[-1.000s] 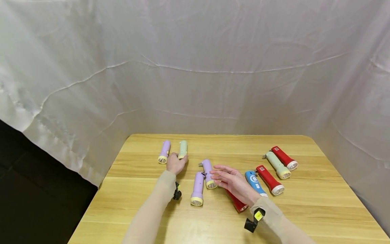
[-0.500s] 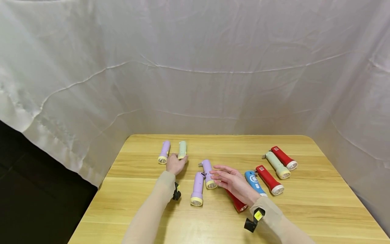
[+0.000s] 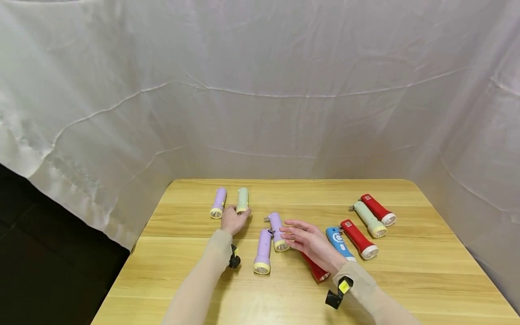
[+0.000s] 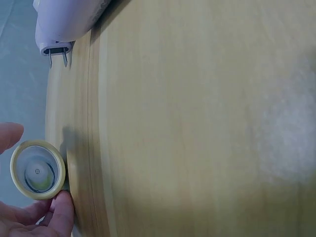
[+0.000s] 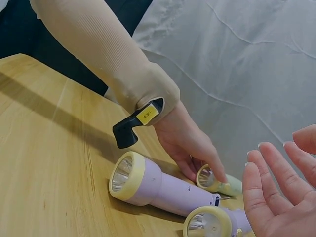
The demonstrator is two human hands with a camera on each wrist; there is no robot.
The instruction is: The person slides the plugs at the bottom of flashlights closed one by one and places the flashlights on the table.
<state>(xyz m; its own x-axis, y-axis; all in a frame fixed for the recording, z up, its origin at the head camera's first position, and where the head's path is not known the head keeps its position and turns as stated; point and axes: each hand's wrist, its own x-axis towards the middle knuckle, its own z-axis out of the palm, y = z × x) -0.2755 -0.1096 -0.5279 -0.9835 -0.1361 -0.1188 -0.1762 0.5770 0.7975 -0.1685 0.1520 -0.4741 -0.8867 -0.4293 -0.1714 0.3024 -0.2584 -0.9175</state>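
My left hand (image 3: 234,220) holds the lens end of a pale green flashlight (image 3: 243,198) lying near the table's back edge. In the left wrist view, the green flashlight's yellow-rimmed lens (image 4: 37,171) sits between thumb and fingers (image 4: 60,217). Beside it on the left lies a purple flashlight (image 3: 219,201), its plug prongs (image 4: 58,58) out. With fingers spread and relaxed, my right hand (image 3: 313,243) hovers beside a second purple flashlight (image 3: 275,224) and partly hides a red flashlight (image 3: 314,267). A third purple flashlight (image 3: 263,250) lies just left of the second.
To the right lie a blue flashlight (image 3: 339,242), a red flashlight (image 3: 359,238), another green flashlight (image 3: 369,218) and a further red one (image 3: 376,208). All rest on the wooden table (image 3: 170,280). Grey cloth (image 3: 260,126) hangs behind and at the sides.
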